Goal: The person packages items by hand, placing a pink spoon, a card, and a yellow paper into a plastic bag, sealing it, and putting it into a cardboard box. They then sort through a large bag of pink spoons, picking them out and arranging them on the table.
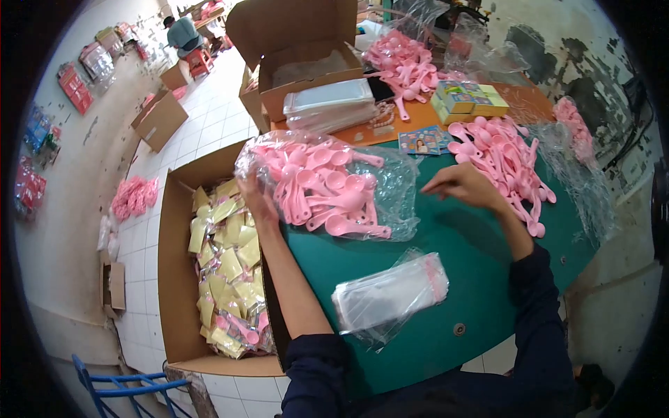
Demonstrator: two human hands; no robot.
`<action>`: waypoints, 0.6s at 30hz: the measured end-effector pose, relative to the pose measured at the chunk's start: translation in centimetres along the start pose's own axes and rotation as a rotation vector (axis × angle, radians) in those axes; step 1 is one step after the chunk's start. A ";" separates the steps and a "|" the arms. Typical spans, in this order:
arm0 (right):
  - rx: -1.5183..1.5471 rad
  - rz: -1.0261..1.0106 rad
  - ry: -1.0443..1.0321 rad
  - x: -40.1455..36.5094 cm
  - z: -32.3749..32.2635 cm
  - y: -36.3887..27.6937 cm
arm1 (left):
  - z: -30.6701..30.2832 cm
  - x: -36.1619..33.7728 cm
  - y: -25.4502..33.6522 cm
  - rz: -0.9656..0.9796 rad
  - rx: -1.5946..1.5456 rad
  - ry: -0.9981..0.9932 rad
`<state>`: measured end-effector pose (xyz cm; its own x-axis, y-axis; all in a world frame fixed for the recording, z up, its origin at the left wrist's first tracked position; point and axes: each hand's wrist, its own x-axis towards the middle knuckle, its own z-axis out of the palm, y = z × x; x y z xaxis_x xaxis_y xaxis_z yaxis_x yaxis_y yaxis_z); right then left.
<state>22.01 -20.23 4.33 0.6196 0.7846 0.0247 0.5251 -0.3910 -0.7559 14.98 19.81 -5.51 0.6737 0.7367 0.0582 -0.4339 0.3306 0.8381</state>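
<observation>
A clear plastic bag (408,182) full of pink measuring spoons (334,184) lies on the green table top. My left hand (256,198) grips its left side, with the fingers partly hidden behind the plastic. Right of the bag, my right hand (465,184) hovers over the table, fingers stretched to the left and nothing in them. Just beyond it is a loose pile of pink spoons (512,157). Nearer to me lies a stack of clear plastic sleeves (390,292).
Left of the table stands a cardboard box (171,279) of packed spoons with yellow cards. At the back are an open carton (306,70), more plastic sleeves (327,101), another spoon heap (404,63), small card stacks (470,99) and printed cards (424,141). A person (182,35) sits far off.
</observation>
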 end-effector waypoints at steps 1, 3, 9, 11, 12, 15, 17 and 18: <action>0.060 -0.087 -0.070 1.3 2.1 0.4 | 0.6 -0.5 0.7 0.009 -0.033 -0.046; -0.058 -0.273 0.046 4.2 5.2 0.5 | 0.8 -0.7 0.8 0.016 -0.034 -0.091; -0.509 -0.443 -0.069 9.0 9.0 -2.6 | 0.6 -0.4 0.6 -0.020 -0.099 -0.132; -0.562 -0.462 -0.097 9.0 9.6 -2.9 | 1.0 -0.8 0.9 -0.023 -0.103 -0.108; -0.589 -0.469 -0.115 9.0 9.7 -3.1 | 1.1 -1.0 1.0 -0.027 -0.108 -0.094; -0.642 -0.311 -0.232 8.5 9.5 -4.1 | 0.7 -0.6 0.8 -0.050 -0.118 -0.117; -0.659 -0.277 -0.226 7.9 9.3 -3.9 | 0.8 -0.5 0.8 -0.048 -0.111 -0.122; -0.655 -0.271 -0.219 7.5 9.1 -3.8 | 0.8 -0.5 0.8 -0.050 -0.118 -0.127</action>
<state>19.35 -8.46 1.40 0.3244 0.9455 -0.0276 0.9260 -0.3234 -0.1946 14.73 19.22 -4.39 0.7634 0.6393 0.0924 -0.4598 0.4374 0.7728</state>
